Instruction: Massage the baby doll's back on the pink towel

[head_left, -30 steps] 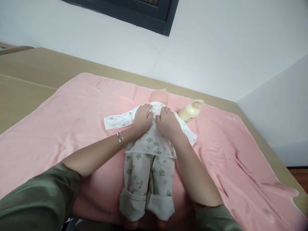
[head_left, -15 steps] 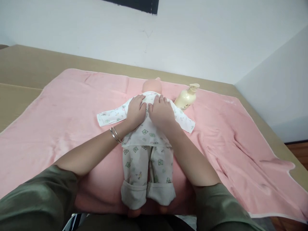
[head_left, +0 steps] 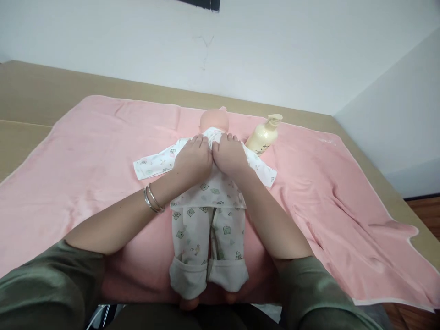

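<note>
A baby doll (head_left: pixel 215 120) lies stretched out with its head away from me, no face showing. It wears a white printed shirt (head_left: pixel 209 195) and matching trousers (head_left: pixel 192 233) with turned-up cuffs. My left hand (head_left: pixel 194 158), two silver bangles on its wrist, rests palm down on the shirt's upper part, fingers laid forward. Beside it my right hand (head_left: pixel 230 153) lies the same way on the other shoulder. The hands nearly meet at the doll's midline, where the cloth is creased below the collar. Both palms and most of the thumbs are hidden.
A pink blanket (head_left: pixel 103 146) with wrinkles on the right lies under the doll, over a wooden table (head_left: pixel 113 82). Close to the doll's right-side sleeve stands a cream pump bottle (head_left: pixel 264 136), tilted in view. A white wall (head_left: pixel 275 55) rises behind the table.
Both hands have slid inward over the shirt and come closer together, and the thumbs show less. The cloth near the collar has bunched. The view has shifted slightly.
</note>
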Tool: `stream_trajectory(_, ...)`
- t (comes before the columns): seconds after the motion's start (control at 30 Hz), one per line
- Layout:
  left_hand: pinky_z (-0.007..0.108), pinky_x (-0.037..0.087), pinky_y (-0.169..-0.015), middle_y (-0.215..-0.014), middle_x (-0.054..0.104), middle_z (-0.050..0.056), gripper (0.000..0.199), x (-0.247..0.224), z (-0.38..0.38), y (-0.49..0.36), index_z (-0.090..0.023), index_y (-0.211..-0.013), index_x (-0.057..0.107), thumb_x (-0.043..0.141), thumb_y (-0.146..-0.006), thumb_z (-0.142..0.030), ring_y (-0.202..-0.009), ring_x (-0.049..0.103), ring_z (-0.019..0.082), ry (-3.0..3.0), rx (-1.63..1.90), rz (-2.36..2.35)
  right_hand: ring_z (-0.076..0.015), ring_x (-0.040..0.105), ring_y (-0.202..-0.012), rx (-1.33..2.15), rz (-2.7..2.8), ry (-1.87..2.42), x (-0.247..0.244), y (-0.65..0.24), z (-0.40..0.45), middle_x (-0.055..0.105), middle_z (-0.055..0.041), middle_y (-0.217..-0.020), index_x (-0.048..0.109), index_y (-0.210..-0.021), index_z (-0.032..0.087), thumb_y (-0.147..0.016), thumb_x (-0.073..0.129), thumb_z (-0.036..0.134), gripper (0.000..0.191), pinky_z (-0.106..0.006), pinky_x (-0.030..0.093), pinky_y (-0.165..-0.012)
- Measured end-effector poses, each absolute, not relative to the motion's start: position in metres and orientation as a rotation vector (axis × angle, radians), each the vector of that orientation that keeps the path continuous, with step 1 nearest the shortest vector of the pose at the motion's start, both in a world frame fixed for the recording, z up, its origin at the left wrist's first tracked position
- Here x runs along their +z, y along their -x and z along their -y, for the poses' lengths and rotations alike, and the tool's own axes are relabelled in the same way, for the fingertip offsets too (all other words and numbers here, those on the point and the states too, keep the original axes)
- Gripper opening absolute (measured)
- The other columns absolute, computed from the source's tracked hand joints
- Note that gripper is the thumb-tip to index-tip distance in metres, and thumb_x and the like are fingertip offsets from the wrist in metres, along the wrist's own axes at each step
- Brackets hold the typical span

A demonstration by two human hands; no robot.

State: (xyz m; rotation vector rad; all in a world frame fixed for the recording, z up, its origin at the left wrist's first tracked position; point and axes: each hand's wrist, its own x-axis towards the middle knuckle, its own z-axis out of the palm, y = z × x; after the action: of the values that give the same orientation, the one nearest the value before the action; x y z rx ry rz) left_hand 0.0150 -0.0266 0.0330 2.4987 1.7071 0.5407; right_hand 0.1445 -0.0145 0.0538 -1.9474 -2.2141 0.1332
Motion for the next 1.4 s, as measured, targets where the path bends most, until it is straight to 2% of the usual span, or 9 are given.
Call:
stream_trajectory(0.23,0.047,0.054,-0.106,-0.125,0.071,0.019,0.040,0.033,-0.006,0.000,-0.013,-0.115,0.064,0.030,-0.101,-0.030,-0.118,0.067,0.031,-2.210,0.596,-1.698,-0.0339,0.064,-0.122,0.074,2.440,1.808,0.065,-0.138,0.038,0.069,-0.0270,-0.129,0.061,-0.133,0.003,-0.096,0.039,0.009,0.043,-0.046,0.049,-0.109)
stream_trajectory(0.4,0.056,0.042,-0.119,-0.148,0.058,0.028,0.054,0.024,0.015,-0.011,-0.001,-0.142,0.052,0.028,-0.104,-0.030,-0.141,0.053,0.037,-2.468,0.607,-1.784,-0.0352,0.051,-0.142,0.275,2.252,1.811,0.051,-0.161,-0.001,0.058,-0.0256,-0.150,0.059,-0.136,0.001,-0.108,0.027,0.030,0.051,-0.048,0.039,-0.120)
stream_trajectory(0.5,0.059,0.040,-0.119,-0.153,0.052,0.033,0.057,0.021,0.030,-0.018,0.005,-0.149,0.045,0.032,-0.103,-0.026,-0.145,0.050,0.041,-2.600,0.552,-1.762,-0.0333,0.048,-0.145,0.368,2.167,1.847,0.046,-0.166,-0.012,0.053,-0.0249,-0.156,0.054,-0.142,0.001,-0.109,0.028,0.038,0.056,-0.046,0.036,-0.121)
stream_trajectory(0.63,0.056,0.041,-0.121,-0.146,0.060,0.028,0.050,0.023,0.019,-0.014,0.000,-0.139,0.056,0.033,-0.100,-0.021,-0.142,0.053,0.036,-2.544,0.626,-1.686,-0.0353,0.054,-0.138,0.258,2.239,1.915,0.056,-0.158,0.005,0.061,-0.0272,-0.145,0.059,-0.136,-0.001,-0.109,0.028,0.036,0.055,-0.047,0.038,-0.118)
stream_trajectory(0.83,0.048,0.050,-0.111,-0.124,0.071,0.021,0.044,0.026,-0.004,-0.005,-0.008,-0.119,0.065,0.031,-0.101,-0.027,-0.121,0.065,0.032,-2.327,0.624,-1.758,-0.0328,0.065,-0.122,0.157,2.418,1.926,0.074,-0.149,0.033,0.076,-0.0231,-0.110,0.073,-0.102,0.009,-0.107,0.032,0.028,0.046,-0.042,0.044,-0.110)
stream_trajectory(1.03,0.052,0.043,-0.121,-0.136,0.065,0.029,0.051,0.021,0.023,-0.019,0.004,-0.130,0.062,0.029,-0.103,-0.025,-0.137,0.058,0.036,-2.522,0.639,-1.794,-0.0331,0.064,-0.124,0.281,2.272,1.903,0.066,-0.160,0.010,0.074,-0.0237,-0.125,0.072,-0.114,0.007,-0.107,0.032,0.042,0.053,-0.040,0.047,-0.105)
stream_trajectory(1.2,0.051,0.039,-0.125,-0.129,0.069,0.028,0.050,0.028,0.037,-0.024,0.006,-0.131,0.062,0.030,-0.102,-0.019,-0.136,0.059,0.036,-2.701,0.607,-1.631,-0.0320,0.069,-0.113,0.327,2.253,1.905,0.064,-0.165,0.004,0.078,-0.0184,-0.117,0.074,-0.109,0.014,-0.107,0.034,0.045,0.050,-0.039,0.051,-0.095)
stream_trajectory(1.3,0.049,0.048,-0.116,-0.115,0.072,0.022,0.044,0.031,0.023,-0.016,-0.004,-0.114,0.071,0.031,-0.102,-0.021,-0.124,0.064,0.034,-2.610,0.588,-1.646,-0.0328,0.070,-0.113,0.172,2.345,1.896,0.068,-0.160,0.015,0.077,-0.0202,-0.114,0.074,-0.105,0.013,-0.108,0.032,0.036,0.048,-0.041,0.051,-0.095)
stream_trajectory(1.4,0.047,0.056,-0.103,-0.106,0.071,0.016,0.041,0.030,0.005,-0.007,-0.013,-0.101,0.070,0.030,-0.103,-0.024,-0.110,0.067,0.030,-2.478,0.592,-1.689,-0.0335,0.072,-0.104,0.167,2.447,1.926,0.078,-0.156,0.028,0.077,-0.0195,-0.103,0.075,-0.102,0.015,-0.107,0.032,0.031,0.047,-0.041,0.054,-0.084)
